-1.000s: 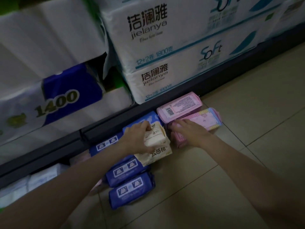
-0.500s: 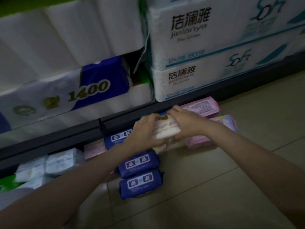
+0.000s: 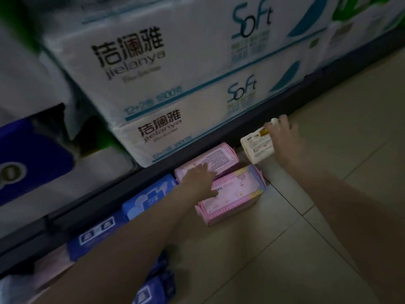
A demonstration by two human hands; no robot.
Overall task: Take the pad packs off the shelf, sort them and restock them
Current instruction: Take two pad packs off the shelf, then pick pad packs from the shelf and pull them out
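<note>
Cream pack gripped by right hand; left hand flat, seemingly pressing pink packs.

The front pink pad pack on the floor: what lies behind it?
Behind the front pink pack lies another pink pack against the shelf base. The left hand covers part of both.
</note>
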